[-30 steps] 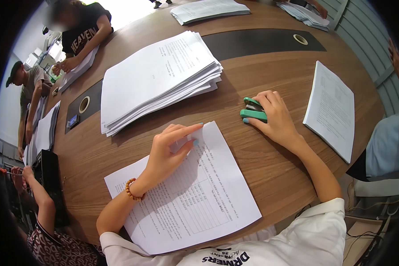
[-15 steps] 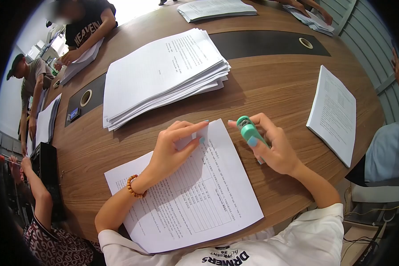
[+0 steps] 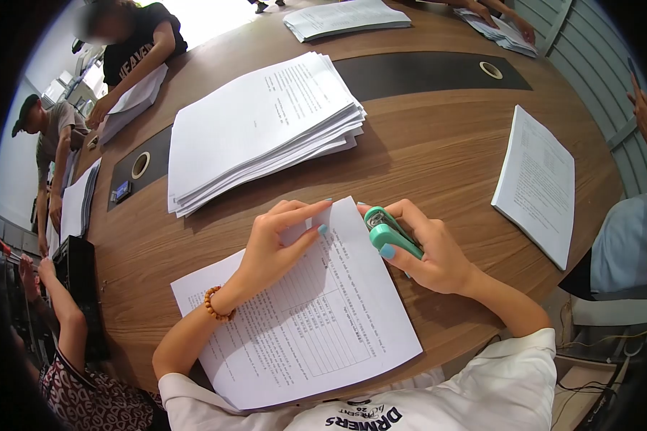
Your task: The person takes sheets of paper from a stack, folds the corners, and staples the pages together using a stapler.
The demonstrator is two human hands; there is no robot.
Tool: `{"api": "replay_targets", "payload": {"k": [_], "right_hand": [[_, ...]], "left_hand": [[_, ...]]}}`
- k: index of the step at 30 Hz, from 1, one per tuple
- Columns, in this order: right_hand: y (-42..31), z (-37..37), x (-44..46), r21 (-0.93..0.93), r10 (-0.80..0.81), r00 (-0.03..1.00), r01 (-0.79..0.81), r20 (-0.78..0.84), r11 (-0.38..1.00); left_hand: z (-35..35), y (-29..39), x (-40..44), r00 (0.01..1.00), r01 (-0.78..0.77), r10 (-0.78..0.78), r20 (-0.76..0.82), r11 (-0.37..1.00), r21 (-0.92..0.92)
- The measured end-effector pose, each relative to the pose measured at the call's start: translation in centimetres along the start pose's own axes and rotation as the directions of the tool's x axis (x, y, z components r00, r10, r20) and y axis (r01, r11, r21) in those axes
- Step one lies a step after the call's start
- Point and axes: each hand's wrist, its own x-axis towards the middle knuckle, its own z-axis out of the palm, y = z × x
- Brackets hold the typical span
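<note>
A printed sheet or thin set of sheets (image 3: 323, 323) with a table on it lies slantwise before me at the table's near edge. Across its upper part rests my left hand (image 3: 277, 241), thumb and index finger stretched out and apart near the top corner, a bead bracelet at its wrist. My right hand (image 3: 438, 255) is closed around a green stapler (image 3: 389, 235), whose front end sits beside the paper's upper right edge. Whether the paper lies between the stapler's jaws I cannot tell.
A tall stack of printed sheets (image 3: 259, 129) stands beyond my hands on the wooden table (image 3: 424, 151). To the right lies another stack (image 3: 538, 187). Further stacks (image 3: 349, 20) lie at the far side. Several people work around the table, and a black box (image 3: 75, 280) is at left.
My right hand has brought the stapler left, up against the paper's upper edge, and turned it flatter. The left hand stays almost in place on the paper.
</note>
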Motion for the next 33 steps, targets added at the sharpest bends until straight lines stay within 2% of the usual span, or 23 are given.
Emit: {"api": "replay_targets", "payload": {"k": [9, 14, 15, 16, 18, 19, 20, 22, 24, 26, 33], "right_hand": [[0.4, 0.0, 0.2, -0.01, 0.017, 1.0, -0.017, 0.009, 1.0], [1.8, -1.5, 1.7, 0.054, 0.076, 0.991, -0.071, -0.11, 0.996], [1.8, -2.3, 2.3, -0.088, 0.009, 0.995, -0.018, -0.098, 0.996], [2.0, -2.9, 2.9, -0.091, 0.008, 0.995, -0.017, -0.097, 0.996], [2.0, -3.5, 4.0, -0.281, -0.15, 0.985, 0.167, 0.08, 0.945], [1.0, -3.9, 4.1, -0.325, -0.004, 0.988, 0.055, 0.155, 0.944], [0.4, -3.9, 4.4, -0.324, -0.005, 0.988, 0.056, 0.154, 0.944], [-0.4, -3.7, 4.9, -0.526, -0.041, 0.963, 0.182, 0.268, 0.831], [-1.1, -3.4, 5.3, -0.555, -0.007, 0.954, 0.18, 0.299, 0.812], [-1.2, -3.2, 5.6, -0.604, -0.014, 0.949, 0.212, 0.315, 0.768], [-1.9, -3.1, 6.5, -0.623, 0.036, 0.934, 0.208, 0.356, 0.754]], "left_hand": [[0.0, -0.4, 0.3, 0.999, -0.042, 0.043, -0.013, 0.999, 0.016], [0.3, -0.3, 0.2, 0.998, -0.034, 0.036, -0.052, 0.999, 0.029], [0.3, -0.2, 0.2, 0.998, -0.021, 0.023, -0.061, 0.999, 0.046], [0.4, -0.2, 0.2, 0.998, -0.022, 0.025, -0.064, 0.999, 0.045], [0.6, -0.4, 0.3, 0.99, -0.084, 0.09, -0.104, 0.995, 0.059], [0.6, -0.3, 0.3, 0.99, -0.086, 0.093, -0.104, 0.994, 0.063], [0.6, -0.3, 0.3, 0.99, -0.084, 0.095, -0.107, 0.992, 0.099], [0.7, -0.3, 0.2, 0.99, -0.078, 0.093, -0.109, 0.988, 0.135], [0.7, -0.4, 0.2, 0.979, -0.138, 0.165, -0.116, 0.967, 0.213], [0.7, -0.2, 0.1, 0.978, -0.136, 0.168, -0.121, 0.961, 0.24], [0.8, -0.2, 0.1, 0.974, -0.145, 0.188, -0.128, 0.946, 0.29]]}}
